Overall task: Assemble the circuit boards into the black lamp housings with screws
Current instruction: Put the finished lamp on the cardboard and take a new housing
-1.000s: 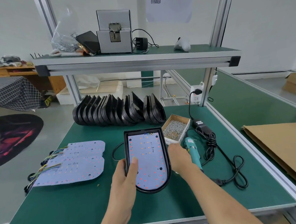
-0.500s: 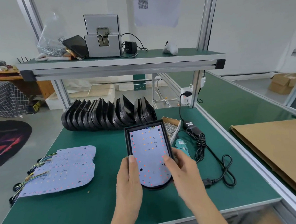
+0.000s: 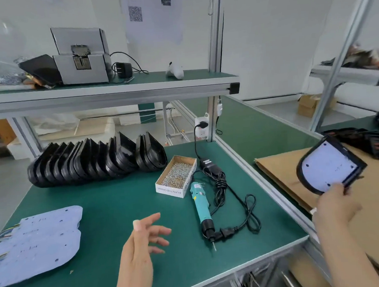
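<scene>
Right hand [image 3: 334, 203] pinches near rim of black D-shaped lamp housing with white circuit board inside [image 3: 328, 168], held tilted above brown cardboard sheet [image 3: 280, 171] at far right. Left hand [image 3: 143, 240] hovers, fingers loose, holding nothing, over green bench mat [image 3: 112, 202]. Risk: edge-only pinch could let housing slip; board could shift if screws are missing. Teal electric screwdriver [image 3: 201, 206] lies between hands.

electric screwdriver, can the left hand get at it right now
Probably yes. The left hand hovers open and holds nothing, and only bare green mat lies between it and the electric screwdriver. The right hand is off holding the assembled housing.
</scene>
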### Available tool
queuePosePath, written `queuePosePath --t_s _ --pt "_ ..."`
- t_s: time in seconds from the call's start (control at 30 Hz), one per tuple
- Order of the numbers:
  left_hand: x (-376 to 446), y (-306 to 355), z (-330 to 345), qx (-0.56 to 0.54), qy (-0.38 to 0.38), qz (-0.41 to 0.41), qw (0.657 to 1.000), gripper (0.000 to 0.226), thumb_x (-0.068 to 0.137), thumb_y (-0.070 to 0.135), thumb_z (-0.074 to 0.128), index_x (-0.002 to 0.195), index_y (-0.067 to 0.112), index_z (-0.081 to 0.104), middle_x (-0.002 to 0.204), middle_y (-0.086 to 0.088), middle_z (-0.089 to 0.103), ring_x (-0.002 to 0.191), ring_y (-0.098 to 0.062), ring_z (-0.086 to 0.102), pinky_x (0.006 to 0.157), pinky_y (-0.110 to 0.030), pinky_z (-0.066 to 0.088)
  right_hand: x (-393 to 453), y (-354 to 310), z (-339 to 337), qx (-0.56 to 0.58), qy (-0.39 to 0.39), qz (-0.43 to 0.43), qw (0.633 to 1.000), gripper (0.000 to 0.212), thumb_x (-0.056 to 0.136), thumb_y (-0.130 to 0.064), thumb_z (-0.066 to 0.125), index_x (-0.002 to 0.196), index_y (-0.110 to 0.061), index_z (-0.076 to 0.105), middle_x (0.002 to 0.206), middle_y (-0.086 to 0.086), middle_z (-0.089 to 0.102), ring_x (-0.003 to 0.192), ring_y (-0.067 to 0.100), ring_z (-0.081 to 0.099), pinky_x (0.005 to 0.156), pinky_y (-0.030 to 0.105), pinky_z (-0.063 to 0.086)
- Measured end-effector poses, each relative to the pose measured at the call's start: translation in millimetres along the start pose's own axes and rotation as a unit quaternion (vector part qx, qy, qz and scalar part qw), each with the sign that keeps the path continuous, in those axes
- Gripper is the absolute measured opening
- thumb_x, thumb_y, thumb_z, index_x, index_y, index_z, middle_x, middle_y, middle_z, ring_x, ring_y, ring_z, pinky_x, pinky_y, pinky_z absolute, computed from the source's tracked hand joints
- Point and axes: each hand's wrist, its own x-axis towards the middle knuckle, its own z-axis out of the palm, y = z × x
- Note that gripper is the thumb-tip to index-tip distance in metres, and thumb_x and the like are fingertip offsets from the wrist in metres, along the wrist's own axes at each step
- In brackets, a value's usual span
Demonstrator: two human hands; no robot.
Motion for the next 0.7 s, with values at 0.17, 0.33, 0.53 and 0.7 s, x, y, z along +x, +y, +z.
queuePosePath --t_s 0.17,0.33,0.53,0.7 --pt "1 -10 -1 -0.001 -0.004 -0.011 1.0 0.073 0.09 0.066 0.026 0.117 0.014 0.07 0.09 -0.014 0.078 0.069 -0.024 0.069 0.067 -0.042 0.053 68 23 -30 -0.044 0.046 0.079 0.995 0.033 0.1 -0.014 0.046 0.129 -0.006 0.061 0.12 0.007 0.062 0.112 0.025 0.062 0.092 0.034 0.047" --pt "1 -9 4 0.003 -0.011 -0.014 1.0 0.068 0.098 0.058 0.024 0.115 0.011 0.07 0.087 -0.015 0.078 0.07 -0.03 0.067 0.055 -0.026 0.053 78 41 -28 -0.073 0.034 0.136 0.987 0.034 0.101 -0.009 0.049 0.133 -0.001 0.057 0.118 0.012 0.061 0.098 0.027 0.058 0.082 0.039 0.047" --pt "-1 -4 4 0.002 -0.003 -0.009 1.0 0.069 0.091 0.062 0.027 0.114 0.013 0.07 0.086 -0.015 0.078 0.07 -0.035 0.066 0.053 -0.024 0.054 83 37 -4 -0.065 -0.011 0.193 0.979 0.011 0.102 -0.004 0.048 0.095 -0.007 0.056 0.086 0.009 0.062 0.06 0.019 0.055 0.042 0.025 0.045" --pt "2 -5 1 -0.004 0.003 -0.04 0.999 0.062 0.111 0.041 0.019 0.115 0.003 0.068 0.078 -0.019 0.076 0.073 -0.042 0.061 0.047 -0.023 0.051 88 36 22 -0.06 -0.062 0.224 0.971 0.014 0.1 0.005 0.044 0.106 0.002 0.055 0.083 0.011 0.062 0.066 0.027 0.066 0.05 0.033 0.055"
